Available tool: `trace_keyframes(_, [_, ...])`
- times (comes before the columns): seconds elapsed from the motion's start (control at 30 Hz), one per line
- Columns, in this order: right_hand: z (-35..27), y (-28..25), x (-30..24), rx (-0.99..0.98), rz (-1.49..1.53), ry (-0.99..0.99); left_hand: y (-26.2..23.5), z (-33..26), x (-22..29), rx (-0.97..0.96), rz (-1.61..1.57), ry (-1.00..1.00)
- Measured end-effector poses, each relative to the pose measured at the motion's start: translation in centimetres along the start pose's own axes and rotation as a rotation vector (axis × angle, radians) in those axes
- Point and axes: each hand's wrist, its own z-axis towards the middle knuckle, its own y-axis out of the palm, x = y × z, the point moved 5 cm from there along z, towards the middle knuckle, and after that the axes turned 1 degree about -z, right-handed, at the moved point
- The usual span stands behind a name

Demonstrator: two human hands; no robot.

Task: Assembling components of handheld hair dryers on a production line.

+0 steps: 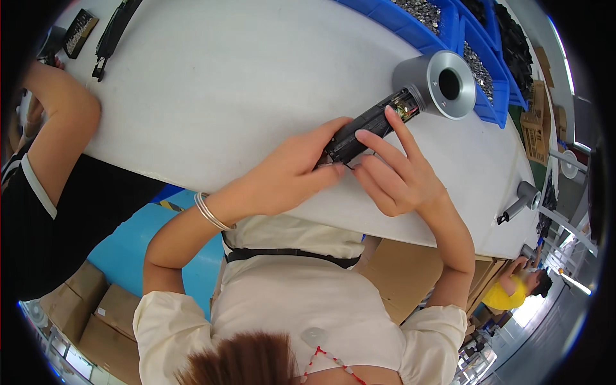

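Note:
A hair dryer with a grey cylindrical head [414, 76] rests on the white table in front of me, its round end facing right. Its black handle [367, 130] slants down to the left, and wiring and a circuit board [404, 106] lie bare near the head. My left hand [289, 170] is wrapped round the lower end of the handle. On the handle's right side is my right hand [404, 176], index fingertip at the bare circuit board, another fingertip on the black casing and the remaining fingers curled in. Whether a small part sits under those fingers is hidden.
Blue bins [471, 29] of small metal and black parts line the far right edge. Another hair dryer [527, 194] lies at right. A black handle part [115, 35] and a small box [80, 32] are far left, near a co-worker's arm [67, 119].

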Motion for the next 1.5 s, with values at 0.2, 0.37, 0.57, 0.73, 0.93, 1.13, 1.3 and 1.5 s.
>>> trace_keyframes(0.2, [-0.8,-0.3,0.1,-0.017,0.087,0.003,0.5,0.2,-0.1,0.041,0.365,0.143])
trace_keyframes(0.37, [-1.3,-0.5,-0.1,-0.051,0.106,-0.005,0.7,0.2,-0.4,0.054,0.371,0.137])
trace_keyframes(0.57, [1.2,0.3,0.5,0.025,0.209,0.151,0.3,0.0,-0.5,0.072,0.36,0.155])
trace_keyframes(0.73, [2.6,-0.8,1.5,0.004,0.365,0.393,0.9,0.5,0.4,-0.014,0.39,0.115])
trace_keyframes(0.93, [-0.4,0.4,0.9,0.395,0.382,0.4,-0.3,-0.2,-1.7,0.095,0.174,0.029])
trace_keyframes(1.13, [-12.9,-13.1,-3.4,0.494,-0.502,0.788,0.5,-0.2,-1.8,0.158,0.184,0.041])
trace_keyframes(1.3, [-36.3,-20.8,-12.2,0.707,-1.095,1.762,0.5,0.0,-1.4,0.174,0.199,0.093])
trace_keyframes(1.5, [-59.2,-18.0,-22.0,0.019,-0.734,2.732,1.6,0.7,-0.6,0.14,0.297,0.069])
